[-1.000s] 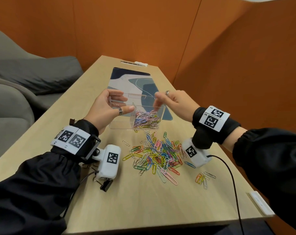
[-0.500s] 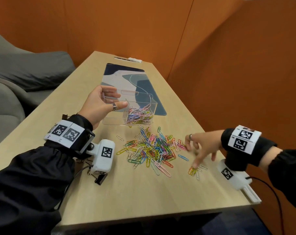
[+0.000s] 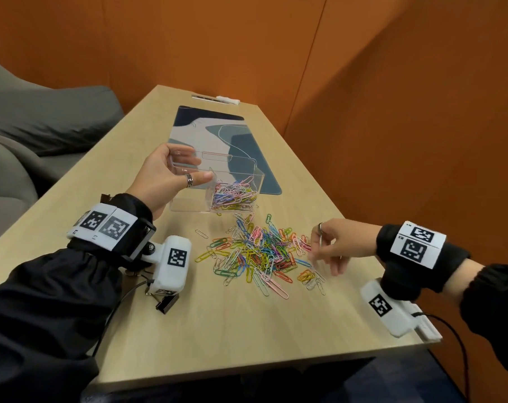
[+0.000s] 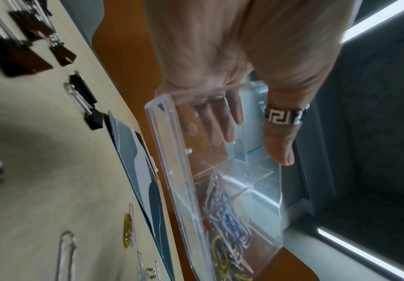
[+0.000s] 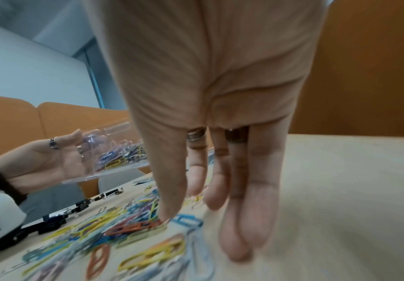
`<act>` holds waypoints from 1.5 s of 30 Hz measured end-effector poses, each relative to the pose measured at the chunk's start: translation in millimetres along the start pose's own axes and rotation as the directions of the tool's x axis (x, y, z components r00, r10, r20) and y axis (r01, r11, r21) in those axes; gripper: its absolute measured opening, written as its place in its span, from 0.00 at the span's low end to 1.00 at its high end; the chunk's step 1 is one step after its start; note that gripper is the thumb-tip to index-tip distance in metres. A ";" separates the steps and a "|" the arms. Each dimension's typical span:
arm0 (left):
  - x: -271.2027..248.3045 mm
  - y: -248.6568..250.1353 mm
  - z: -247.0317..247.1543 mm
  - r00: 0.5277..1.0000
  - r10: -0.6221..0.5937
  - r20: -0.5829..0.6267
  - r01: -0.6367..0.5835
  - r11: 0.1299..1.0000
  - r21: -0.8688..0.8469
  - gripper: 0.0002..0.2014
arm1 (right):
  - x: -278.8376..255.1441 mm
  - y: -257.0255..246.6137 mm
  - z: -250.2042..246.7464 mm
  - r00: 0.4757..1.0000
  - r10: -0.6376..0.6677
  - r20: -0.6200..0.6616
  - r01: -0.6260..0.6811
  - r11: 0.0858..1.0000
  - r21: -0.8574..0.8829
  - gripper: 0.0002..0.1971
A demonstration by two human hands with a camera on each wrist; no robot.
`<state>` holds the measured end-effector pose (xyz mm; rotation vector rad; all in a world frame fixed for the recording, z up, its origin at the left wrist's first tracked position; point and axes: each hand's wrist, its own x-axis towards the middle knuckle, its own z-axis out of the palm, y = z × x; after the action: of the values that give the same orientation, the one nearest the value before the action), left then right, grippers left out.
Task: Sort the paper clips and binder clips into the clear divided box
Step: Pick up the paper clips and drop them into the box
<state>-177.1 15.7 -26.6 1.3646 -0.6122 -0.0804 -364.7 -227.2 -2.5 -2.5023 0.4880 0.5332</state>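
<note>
The left hand (image 3: 165,178) gripped the clear box (image 3: 217,184), tipped up off the table (image 3: 247,330) near the mat. The right hand (image 3: 337,245) hung over the paper clips (image 3: 258,251), fingers loose and apart, with bare table beside it. Binder clips (image 4: 23,57) looked blurry.

- Bare worktop (image 3: 247,338) lies open along the near edge, between the two wrists.
- Loose paper clips (image 3: 255,251) cover the centre; the clear divided box (image 3: 217,184) stands just behind them.
- Binder clips (image 4: 27,51) crowd the left side.
- Orange wall (image 3: 406,141) closes the right.
</note>
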 end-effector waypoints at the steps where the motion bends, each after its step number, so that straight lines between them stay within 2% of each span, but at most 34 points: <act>1: 0.5 -0.4 -0.4 1.000 0.001 -0.001 -0.001 1.000 -0.001 0.21 | -1.5 0.7 -2.7 0.998 0.013 0.056 -0.013 1.000 -0.012 0.09; 4: 1.1 -0.3 -0.1 1.000 0.001 0.005 -0.001 1.000 0.003 0.21 | -5.9 0.4 0.4 0.943 0.034 0.330 -0.013 0.998 -0.067 0.06; 5: 1.2 0.0 0.4 1.000 0.003 0.009 -0.003 1.000 -0.002 0.21 | -4.6 -0.6 4.4 0.927 0.025 0.375 0.002 0.997 -0.074 0.05; 7: 1.6 0.5 0.5 1.000 0.005 0.010 -0.005 1.000 -0.008 0.21 | 2.9 -5.0 11.1 0.927 -0.015 0.375 0.042 0.997 -0.064 0.05; 10: 0.7 0.2 0.0 1.000 0.001 0.010 -0.001 1.000 -0.002 0.21 | 16.1 -16.0 12.4 0.957 -0.095 0.272 0.110 0.993 -0.043 0.07; 12: 0.5 0.1 -0.4 1.000 -0.003 0.009 0.004 1.000 -0.005 0.22 | 23.7 -23.9 9.6 0.982 -0.146 0.118 0.150 0.988 -0.030 0.07; 14: 0.8 0.3 -0.9 1.000 -0.007 0.011 0.007 1.000 -0.005 0.22 | 30.5 -31.8 4.4 0.974 -0.210 -0.082 0.203 0.975 -0.086 0.06; 15: 1.1 -0.3 -1.0 1.000 -0.009 0.011 0.009 1.000 -0.002 0.22 | 33.4 -35.0 1.4 0.960 -0.242 -0.142 0.220 0.964 -0.151 0.09; 16: 1.0 -0.4 -0.7 1.000 -0.012 0.011 0.012 1.000 0.003 0.22 | 35.8 -37.4 -0.8 0.952 -0.268 -0.147 0.236 0.951 -0.202 0.16; 18: 0.5 -0.7 -0.1 1.000 -0.018 0.010 0.018 1.000 0.008 0.23 | 37.3 -43.3 -1.1 0.958 -0.288 -0.014 0.275 0.928 -0.251 0.27; 21: 1.2 -0.1 -1.2 1.000 -0.021 -0.003 0.021 1.000 0.014 0.25 | 40.7 -45.7 6.2 0.938 -0.240 0.251 0.315 0.893 -0.322 0.35; 22: 1.4 0.6 -1.7 1.000 -0.020 -0.004 0.021 1.000 0.018 0.24 | 41.3 -43.8 8.0 0.933 -0.229 0.277 0.320 0.882 -0.346 0.37; 24: 2.1 0.7 -2.7 1.000 -0.021 -0.005 0.021 1.000 0.020 0.23 | 41.3 -38.6 8.9 0.934 -0.258 0.247 0.337 0.866 -0.371 0.38; 27: 1.4 0.4 -3.2 1.000 -0.030 -0.007 0.030 1.000 0.009 0.24 | 38.3 -30.6 8.3 0.928 -0.336 0.161 0.372 0.855 -0.360 0.35; 30: 0.6 0.5 -2.1 0.999 -0.032 -0.003 0.032 0.999 0.008 0.23 | 36.5 -24.7 8.4 0.933 -0.350 0.087 0.359 0.873 -0.329 0.28; 32: 0.5 0.7 -2.2 1.000 -0.028 -0.002 0.028 1.000 0.013 0.22 | 37.0 -23.4 8.2 0.941 -0.331 0.065 0.334 0.887 -0.320 0.23; 36: 0.7 1.2 -3.0 0.999 -0.035 -0.010 0.035 0.999 0.020 0.23 | 42.1 -24.7 7.6 0.954 -0.281 0.107 0.301 0.892 -0.338 0.16; 40: -0.1 2.0 -1.5 0.999 -0.039 -0.015 0.039 0.999 0.035 0.26 | 49.7 -24.6 6.4 0.975 -0.212 0.074 0.224 0.925 -0.307 0.15; 43: -0.4 2.6 -1.5 0.999 -0.040 -0.019 0.041 0.999 0.034 0.26 | 55.2 -23.6 5.2 0.977 -0.208 0.040 0.210 0.931 -0.299 0.14; 45: -0.2 2.7 -1.8 0.999 -0.042 -0.018 0.042 0.998 0.040 0.26 | 57.6 -22.6 3.1 0.982 -0.188 0.030 0.190 0.958 -0.214 0.11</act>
<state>-177.3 18.0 -24.3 1.4161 -0.5734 -0.0906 -306.3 -220.7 -22.0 -2.7152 0.1905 0.5481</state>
